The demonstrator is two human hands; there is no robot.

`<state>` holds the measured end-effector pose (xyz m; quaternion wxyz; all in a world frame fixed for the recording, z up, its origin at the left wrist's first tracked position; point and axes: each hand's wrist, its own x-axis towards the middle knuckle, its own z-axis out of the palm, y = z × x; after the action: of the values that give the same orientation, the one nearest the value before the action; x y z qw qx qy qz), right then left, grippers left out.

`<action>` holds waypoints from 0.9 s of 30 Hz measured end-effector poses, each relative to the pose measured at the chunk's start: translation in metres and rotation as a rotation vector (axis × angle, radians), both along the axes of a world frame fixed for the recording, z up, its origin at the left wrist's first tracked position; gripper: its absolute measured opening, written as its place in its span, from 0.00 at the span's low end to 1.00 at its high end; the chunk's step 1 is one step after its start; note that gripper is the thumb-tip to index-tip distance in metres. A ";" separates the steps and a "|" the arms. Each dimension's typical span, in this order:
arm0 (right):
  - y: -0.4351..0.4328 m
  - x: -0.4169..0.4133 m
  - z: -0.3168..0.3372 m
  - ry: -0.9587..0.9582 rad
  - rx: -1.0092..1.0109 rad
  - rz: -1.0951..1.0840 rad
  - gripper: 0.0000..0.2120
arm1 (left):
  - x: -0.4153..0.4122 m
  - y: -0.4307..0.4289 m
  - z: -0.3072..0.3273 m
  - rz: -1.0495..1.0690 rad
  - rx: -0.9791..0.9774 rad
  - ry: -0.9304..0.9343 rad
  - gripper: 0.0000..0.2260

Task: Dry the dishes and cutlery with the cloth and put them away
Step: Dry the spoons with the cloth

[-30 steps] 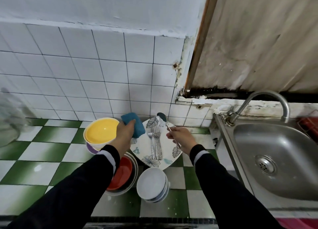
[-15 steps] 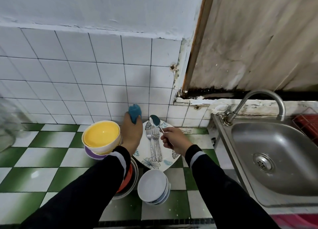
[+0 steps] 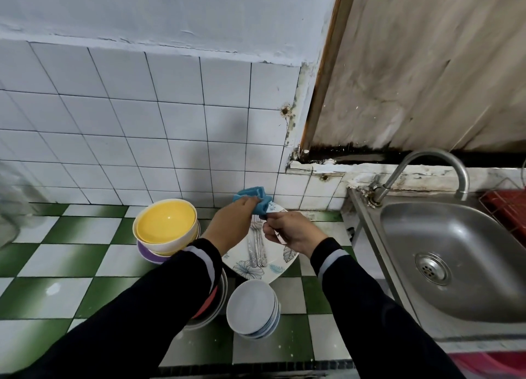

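Observation:
My left hand [image 3: 232, 223] grips a blue cloth [image 3: 255, 200] above the leaf-patterned plate [image 3: 250, 267]. The cloth is wrapped over the bowl end of a spoon, whose handle [image 3: 280, 237] my right hand [image 3: 293, 232] holds. Only a short bit of the handle shows under my fingers. Two forks [image 3: 256, 243] lie on the plate below both hands. A yellow bowl [image 3: 166, 223] sits stacked on a purple one [image 3: 150, 254] to the left.
A stack of white bowls [image 3: 250, 307] stands near the counter's front edge, beside a red-lined bowl stack [image 3: 212, 303] half hidden by my left sleeve. The steel sink [image 3: 455, 262] with its tap [image 3: 421, 168] lies to the right. A red rack [image 3: 509, 207] is at far right.
My left hand has brought the cloth over to the spoon's bowl, which was bare before and is now covered. Both hands have drawn together above the plate.

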<state>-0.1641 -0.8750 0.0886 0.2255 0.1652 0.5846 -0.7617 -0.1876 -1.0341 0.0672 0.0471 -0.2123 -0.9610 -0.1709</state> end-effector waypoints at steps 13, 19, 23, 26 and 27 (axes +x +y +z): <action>-0.012 0.011 0.006 0.027 -0.077 -0.081 0.13 | 0.003 -0.011 0.008 -0.071 -0.028 0.075 0.23; -0.016 0.015 0.005 0.022 -0.097 -0.108 0.10 | 0.003 -0.014 0.010 -0.048 -0.075 0.089 0.23; -0.015 0.016 -0.001 0.017 -0.090 -0.107 0.11 | 0.011 -0.017 0.005 -0.106 -0.041 0.047 0.25; -0.016 0.014 -0.007 0.062 -0.001 -0.109 0.09 | 0.006 -0.024 -0.003 0.102 0.172 0.066 0.22; -0.016 0.014 -0.008 0.095 0.075 -0.090 0.10 | 0.007 -0.024 -0.005 0.218 0.322 0.060 0.18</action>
<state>-0.1498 -0.8909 0.0802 0.1565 0.1633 0.6147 -0.7556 -0.1808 -1.0584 0.0627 0.1273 -0.1018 -0.9367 -0.3099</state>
